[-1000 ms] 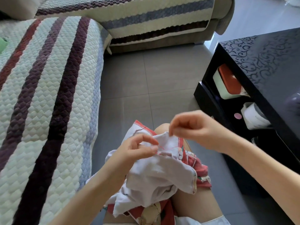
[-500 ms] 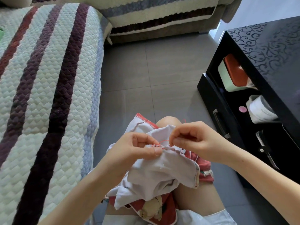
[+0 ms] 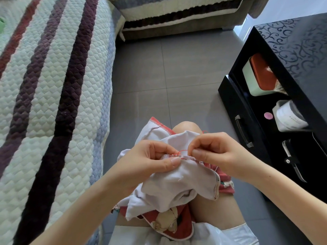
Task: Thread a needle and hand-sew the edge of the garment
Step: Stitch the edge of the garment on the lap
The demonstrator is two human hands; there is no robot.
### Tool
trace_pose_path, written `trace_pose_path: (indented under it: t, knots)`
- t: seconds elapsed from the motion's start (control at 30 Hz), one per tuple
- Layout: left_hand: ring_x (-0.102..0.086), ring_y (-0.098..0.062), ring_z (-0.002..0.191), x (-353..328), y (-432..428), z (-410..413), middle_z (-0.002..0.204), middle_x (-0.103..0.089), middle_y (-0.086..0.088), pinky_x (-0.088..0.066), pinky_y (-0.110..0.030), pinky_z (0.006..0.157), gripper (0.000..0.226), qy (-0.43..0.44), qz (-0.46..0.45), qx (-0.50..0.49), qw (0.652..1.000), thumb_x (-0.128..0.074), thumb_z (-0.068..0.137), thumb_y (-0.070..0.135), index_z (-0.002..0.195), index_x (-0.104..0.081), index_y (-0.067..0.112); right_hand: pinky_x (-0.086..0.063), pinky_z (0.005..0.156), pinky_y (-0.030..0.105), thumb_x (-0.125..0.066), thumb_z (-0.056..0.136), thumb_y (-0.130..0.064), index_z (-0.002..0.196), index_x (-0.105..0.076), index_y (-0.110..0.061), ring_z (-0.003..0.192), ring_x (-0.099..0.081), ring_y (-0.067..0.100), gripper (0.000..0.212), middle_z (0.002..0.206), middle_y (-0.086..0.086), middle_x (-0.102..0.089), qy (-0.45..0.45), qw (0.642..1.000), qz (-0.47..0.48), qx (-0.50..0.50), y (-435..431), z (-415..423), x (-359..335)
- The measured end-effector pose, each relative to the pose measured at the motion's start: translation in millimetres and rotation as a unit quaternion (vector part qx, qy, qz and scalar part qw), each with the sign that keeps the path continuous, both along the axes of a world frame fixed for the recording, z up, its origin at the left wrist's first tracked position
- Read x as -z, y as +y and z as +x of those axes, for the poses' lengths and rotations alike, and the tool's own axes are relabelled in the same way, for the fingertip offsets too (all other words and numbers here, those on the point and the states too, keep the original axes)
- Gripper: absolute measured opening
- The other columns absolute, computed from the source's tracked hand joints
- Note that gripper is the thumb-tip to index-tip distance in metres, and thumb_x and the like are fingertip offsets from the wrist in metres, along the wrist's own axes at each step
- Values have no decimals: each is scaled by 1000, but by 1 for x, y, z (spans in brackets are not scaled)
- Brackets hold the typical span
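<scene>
A pale lilac garment (image 3: 178,181) with red printed lining lies bunched over my knee. My left hand (image 3: 150,161) pinches its folded edge between thumb and forefinger. My right hand (image 3: 212,152) is just to the right of it, thumb and forefinger pinched at the same edge, where a small loop of red thread (image 3: 182,151) shows between the two hands. The needle itself is too small to make out; it seems hidden in the right fingertips. A short row of red stitches runs along the edge by my left thumb.
A quilted striped sofa cover (image 3: 53,103) fills the left side. A black cabinet (image 3: 292,55) stands at the right, its open shelf holding a green box with an orange lid (image 3: 260,76) and a white roll (image 3: 288,117). Grey floor tiles (image 3: 168,68) lie ahead.
My right hand came down from above the garment to its edge beside my left hand, and the thread drawn out earlier is now a small loop. The camera tilted slightly.
</scene>
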State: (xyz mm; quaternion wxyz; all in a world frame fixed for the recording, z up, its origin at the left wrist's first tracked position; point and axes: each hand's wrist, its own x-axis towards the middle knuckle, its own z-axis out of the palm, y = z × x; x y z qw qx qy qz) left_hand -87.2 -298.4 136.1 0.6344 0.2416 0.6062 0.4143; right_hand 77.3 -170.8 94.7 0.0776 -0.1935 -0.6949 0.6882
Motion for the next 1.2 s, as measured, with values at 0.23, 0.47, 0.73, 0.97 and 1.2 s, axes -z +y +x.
trace_pose_path:
  t: [0.23,0.47,0.73,0.97,1.2]
  knots:
    - [-68,-12,73,1,-1,0,80,-74,-8,-54,-18,64,14,5,11,10,1000,-70,72,17,82,-75,10,-43,63,22,-59,83,-15,73,-69,-14,68,-53,11,14,70,0,-60,6,997,-73,14,-5,1,0]
    - [-68,-12,71,0,-2,4,77,-73,-7,-54,-18,64,7,15,21,5,1000,-78,75,18,78,-76,12,-47,65,17,-58,86,-16,78,-69,-18,74,-60,8,14,75,0,-65,45,994,-97,29,-17,2,2]
    - [-67,-13,75,5,-1,6,80,-72,-11,-52,-18,66,13,23,46,-22,998,-69,75,24,75,-75,12,-52,71,26,-60,85,-29,86,-63,-21,74,-64,14,9,79,-1,-66,36,998,17,49,-16,8,13]
    - [-62,-15,67,6,2,17,73,-69,-17,-49,-20,60,17,93,93,-84,988,-74,80,25,74,-72,10,-50,67,17,-60,86,-8,86,-66,-22,70,-65,7,14,76,-3,-69,88,987,64,117,-29,2,4]
    - [-69,-21,78,12,7,26,84,-73,-18,-55,-36,77,8,126,115,-129,977,-69,87,11,83,-72,5,-48,76,14,-53,90,-21,111,-58,-30,86,-68,5,22,98,-21,-68,119,944,264,157,-43,1,-6]
